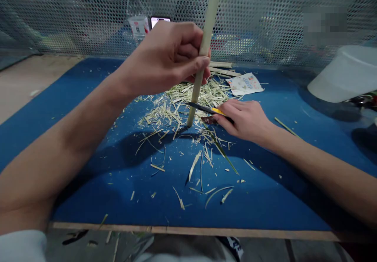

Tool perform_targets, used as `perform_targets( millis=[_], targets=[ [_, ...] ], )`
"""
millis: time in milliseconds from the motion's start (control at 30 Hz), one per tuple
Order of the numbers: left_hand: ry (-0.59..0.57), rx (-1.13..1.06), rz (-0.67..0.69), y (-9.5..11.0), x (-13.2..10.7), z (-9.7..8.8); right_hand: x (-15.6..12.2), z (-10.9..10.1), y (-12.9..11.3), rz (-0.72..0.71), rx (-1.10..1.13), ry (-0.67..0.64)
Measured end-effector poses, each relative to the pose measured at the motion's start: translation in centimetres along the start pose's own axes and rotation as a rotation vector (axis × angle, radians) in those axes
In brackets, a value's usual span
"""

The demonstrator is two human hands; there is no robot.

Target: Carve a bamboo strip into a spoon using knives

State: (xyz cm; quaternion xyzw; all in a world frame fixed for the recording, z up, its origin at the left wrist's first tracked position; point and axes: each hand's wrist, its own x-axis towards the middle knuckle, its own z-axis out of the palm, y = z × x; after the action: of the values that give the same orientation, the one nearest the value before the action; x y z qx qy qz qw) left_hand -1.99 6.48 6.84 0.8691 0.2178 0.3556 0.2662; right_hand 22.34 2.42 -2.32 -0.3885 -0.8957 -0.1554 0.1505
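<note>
My left hand [167,55] is closed round a long pale bamboo strip [203,50] and holds it nearly upright, its lower end resting on the blue mat [88,136]. My right hand [246,118] grips a knife with a yellow and black handle [206,109]. Its dark blade points left and touches the strip just above the strip's lower end. Pale shavings [182,109] lie heaped behind and around the strip's foot.
Perforated metal mesh [279,2] walls off the back. A water bottle [136,18] and a phone [160,19] stand behind it. A white tub [347,73] sits at the right, a printed packet [244,84] near the shavings. The table's wooden front edge [191,229] runs below.
</note>
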Motion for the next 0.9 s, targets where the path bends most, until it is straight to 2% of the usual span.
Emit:
perform_targets(
  millis=[167,333,433,500,600,667,900],
  targets=[
    [0.012,-0.039,-0.007,0.0,0.1,0.2,-0.1,0.6,0.0,-0.01,0.019,-0.045],
    [0.008,-0.029,0.007,0.0,0.1,0.1,-0.1,1.3,-0.4,-0.186,-0.038,-0.158],
    [0.009,-0.022,0.009,0.0,0.0,0.1,-0.1,1.5,-0.4,-0.23,-0.026,-0.154],
    [0.015,-0.04,-0.007,0.0,0.0,0.2,-0.1,1.1,-0.4,-0.195,-0.017,-0.109],
    [0.03,-0.044,-0.039,0.1,0.1,0.4,0.0,0.1,-0.3,-0.045,-0.044,-0.026],
    [0.046,-0.03,-0.055,0.1,0.1,0.5,0.1,-0.3,-0.3,0.014,-0.051,-0.018],
    [0.05,-0.043,-0.046,0.1,0.1,0.5,0.1,0.5,-0.1,-0.06,-0.021,-0.118]
  ],
)
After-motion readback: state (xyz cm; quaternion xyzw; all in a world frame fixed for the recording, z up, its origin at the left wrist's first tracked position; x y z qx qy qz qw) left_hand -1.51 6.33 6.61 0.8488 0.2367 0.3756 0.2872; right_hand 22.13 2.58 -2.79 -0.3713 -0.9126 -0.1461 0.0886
